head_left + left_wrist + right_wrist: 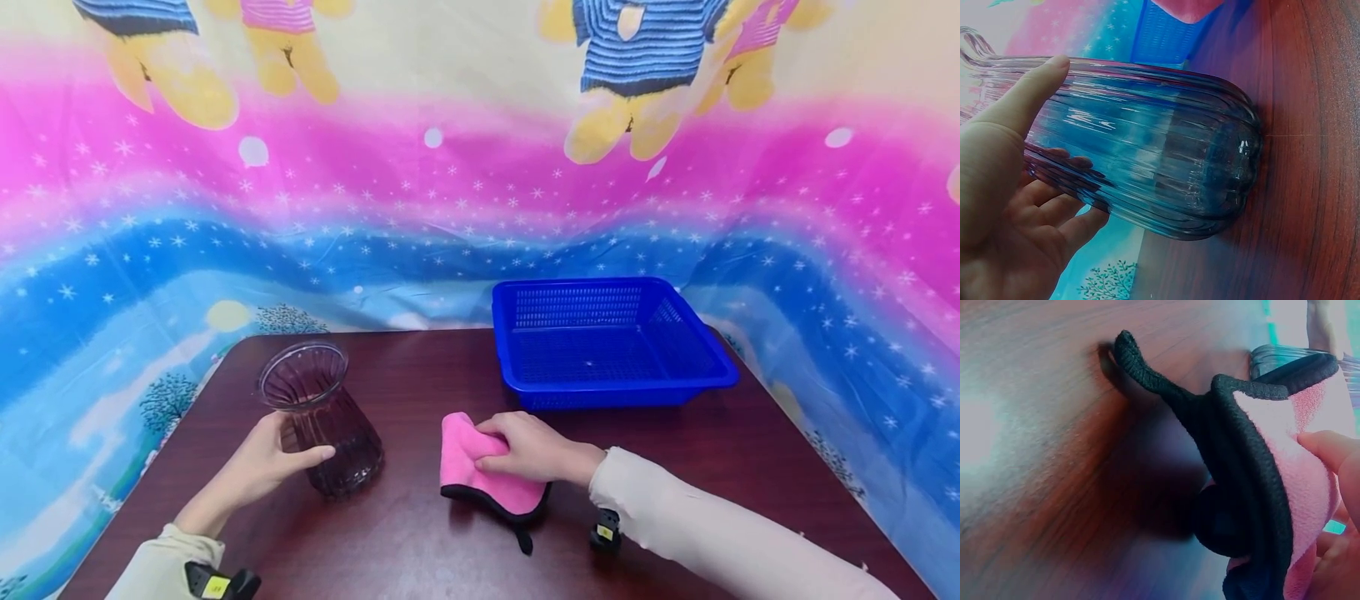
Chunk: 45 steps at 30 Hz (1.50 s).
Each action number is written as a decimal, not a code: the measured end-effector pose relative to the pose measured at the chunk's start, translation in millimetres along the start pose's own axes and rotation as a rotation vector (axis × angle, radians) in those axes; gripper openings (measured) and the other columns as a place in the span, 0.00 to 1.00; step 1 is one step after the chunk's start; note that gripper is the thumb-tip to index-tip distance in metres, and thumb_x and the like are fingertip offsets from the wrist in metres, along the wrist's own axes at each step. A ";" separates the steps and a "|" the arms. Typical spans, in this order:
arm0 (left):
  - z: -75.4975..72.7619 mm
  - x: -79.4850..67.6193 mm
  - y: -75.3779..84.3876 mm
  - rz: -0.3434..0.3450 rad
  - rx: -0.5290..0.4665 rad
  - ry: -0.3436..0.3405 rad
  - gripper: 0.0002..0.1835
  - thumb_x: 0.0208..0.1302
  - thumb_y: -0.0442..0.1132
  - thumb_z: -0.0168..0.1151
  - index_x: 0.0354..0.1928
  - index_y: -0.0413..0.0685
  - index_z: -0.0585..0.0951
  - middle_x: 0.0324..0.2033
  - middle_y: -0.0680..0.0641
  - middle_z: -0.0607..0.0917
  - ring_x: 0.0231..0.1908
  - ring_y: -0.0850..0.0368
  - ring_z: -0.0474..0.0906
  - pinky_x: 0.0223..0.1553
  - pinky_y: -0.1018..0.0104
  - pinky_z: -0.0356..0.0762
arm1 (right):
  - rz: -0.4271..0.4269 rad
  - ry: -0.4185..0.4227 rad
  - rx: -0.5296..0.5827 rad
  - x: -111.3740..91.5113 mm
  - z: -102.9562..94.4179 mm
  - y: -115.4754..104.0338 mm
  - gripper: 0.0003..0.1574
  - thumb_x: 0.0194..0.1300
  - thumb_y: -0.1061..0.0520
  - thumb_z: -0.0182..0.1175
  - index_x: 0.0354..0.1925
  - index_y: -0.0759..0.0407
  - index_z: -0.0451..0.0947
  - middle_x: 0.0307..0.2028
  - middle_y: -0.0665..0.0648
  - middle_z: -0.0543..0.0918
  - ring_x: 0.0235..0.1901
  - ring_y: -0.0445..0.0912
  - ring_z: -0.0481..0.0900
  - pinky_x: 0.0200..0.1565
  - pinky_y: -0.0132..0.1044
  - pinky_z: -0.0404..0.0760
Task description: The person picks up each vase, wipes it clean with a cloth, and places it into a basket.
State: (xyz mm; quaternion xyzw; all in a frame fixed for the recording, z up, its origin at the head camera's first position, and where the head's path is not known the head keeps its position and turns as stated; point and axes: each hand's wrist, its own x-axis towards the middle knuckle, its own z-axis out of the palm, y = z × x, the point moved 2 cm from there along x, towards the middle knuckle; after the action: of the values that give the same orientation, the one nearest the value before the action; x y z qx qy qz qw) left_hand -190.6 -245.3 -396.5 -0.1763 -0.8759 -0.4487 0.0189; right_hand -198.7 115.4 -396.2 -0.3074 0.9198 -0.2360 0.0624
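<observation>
A clear ribbed glass vase [337, 442] with a flared rim stands at the left of the table, tilted slightly in the head view. My left hand [266, 458] holds it round the side, thumb on the near face; in the left wrist view the fingers [1088, 228] curl behind the glass [1147, 150]. My right hand [532, 450] pinches a folded pink cloth [468, 458] with black edging, to the right of the vase. A black hanging loop [1141, 365] sticks out from the cloth's edge in the right wrist view. The right hand's other fingers are partly hidden by the cloth.
A blue plastic basket [615, 392] with perforated walls stands at the back right of the dark wooden table [375, 550]. A colourful printed curtain [450, 208] hangs behind the table and along its sides.
</observation>
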 end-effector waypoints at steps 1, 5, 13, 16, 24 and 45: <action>-0.5 0.0 0.0 -0.003 0.011 0.002 0.33 0.57 0.41 0.70 0.63 0.39 0.70 0.54 0.36 0.81 0.46 0.80 0.76 0.48 0.76 0.80 | -0.002 0.004 -0.003 -1.4 -0.9 1.0 0.21 0.58 0.42 0.66 0.48 0.47 0.83 0.35 0.43 0.82 0.33 0.37 0.73 0.34 0.26 0.71; -1.5 0.2 -0.1 -0.007 0.040 0.008 0.33 0.57 0.43 0.71 0.62 0.40 0.71 0.53 0.38 0.82 0.46 0.81 0.75 0.48 0.75 0.80 | 0.001 0.015 -0.016 -8.0 -4.2 5.9 0.22 0.58 0.43 0.67 0.49 0.48 0.83 0.38 0.45 0.84 0.35 0.37 0.74 0.36 0.27 0.72; 0.2 0.3 -1.1 0.009 -0.049 -0.016 0.33 0.58 0.39 0.70 0.63 0.37 0.69 0.54 0.35 0.81 0.46 0.78 0.78 0.47 0.76 0.81 | 0.021 0.016 -0.017 -22.4 -7.4 17.0 0.27 0.58 0.43 0.67 0.54 0.51 0.81 0.45 0.48 0.86 0.39 0.38 0.76 0.40 0.29 0.75; 0.8 -0.2 -1.6 0.010 -0.050 -0.017 0.33 0.58 0.39 0.70 0.63 0.37 0.69 0.53 0.34 0.81 0.46 0.78 0.78 0.47 0.76 0.81 | 0.015 0.018 -0.014 -26.8 -8.5 19.9 0.26 0.58 0.43 0.67 0.53 0.51 0.81 0.44 0.48 0.85 0.39 0.38 0.75 0.39 0.29 0.75; 1.8 0.1 -2.1 0.019 -0.051 -0.009 0.32 0.58 0.38 0.69 0.62 0.37 0.69 0.53 0.35 0.81 0.46 0.77 0.79 0.47 0.76 0.81 | 0.003 0.030 -0.025 -34.8 -11.3 27.5 0.24 0.59 0.42 0.67 0.51 0.50 0.81 0.39 0.44 0.84 0.36 0.36 0.73 0.38 0.28 0.73; 1.9 -0.1 -1.5 0.007 -0.047 -0.012 0.33 0.58 0.39 0.69 0.63 0.37 0.68 0.54 0.34 0.80 0.46 0.79 0.78 0.48 0.77 0.80 | 0.041 0.020 -0.083 -50.2 -32.3 52.2 0.26 0.57 0.48 0.68 0.54 0.53 0.81 0.41 0.47 0.84 0.37 0.37 0.73 0.37 0.28 0.74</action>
State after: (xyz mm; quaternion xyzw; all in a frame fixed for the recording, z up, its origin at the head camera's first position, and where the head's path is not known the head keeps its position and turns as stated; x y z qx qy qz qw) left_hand -190.7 -244.5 -398.8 -0.1825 -0.8645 -0.4682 0.0110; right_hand -194.8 194.5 -393.9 -0.2885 0.9354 -0.1995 0.0453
